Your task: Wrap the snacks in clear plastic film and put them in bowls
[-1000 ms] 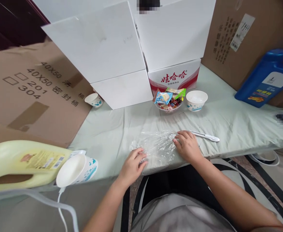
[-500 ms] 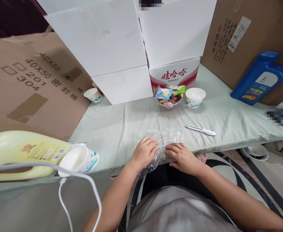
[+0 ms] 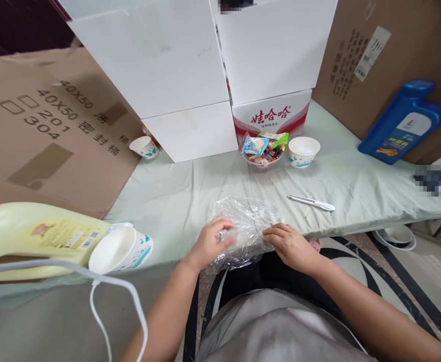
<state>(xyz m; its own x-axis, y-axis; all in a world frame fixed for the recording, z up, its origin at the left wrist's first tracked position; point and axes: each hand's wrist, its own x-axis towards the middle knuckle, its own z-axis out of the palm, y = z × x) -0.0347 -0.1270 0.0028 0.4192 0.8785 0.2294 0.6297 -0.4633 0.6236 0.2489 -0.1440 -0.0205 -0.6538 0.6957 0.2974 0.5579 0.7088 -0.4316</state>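
A crumpled sheet of clear thin plastic (image 3: 248,216) lies at the table's front edge, part of it hanging over; whether it is a bag or film I cannot tell. My left hand (image 3: 211,244) is over its left side, fingers curved and parted from the thumb, with nothing gripped. On the plastic's right edge rests my right hand (image 3: 290,246), palm down with its fingers laid over the plastic. A white-handled utility knife (image 3: 311,202) lies a little beyond my right hand, to the right.
Behind stand a bowl of wrapped snacks (image 3: 263,153), a paper bowl (image 3: 304,151) and white boxes (image 3: 190,133). A yellow jug (image 3: 50,236), another paper bowl (image 3: 120,249) and a white cable (image 3: 130,286) are at left. A blue bottle (image 3: 397,125) leans against a carton at right.
My left hand has moved left and lifted its fingers from the plastic. My right hand has shifted slightly right. The plastic between them is more exposed and looks more spread.
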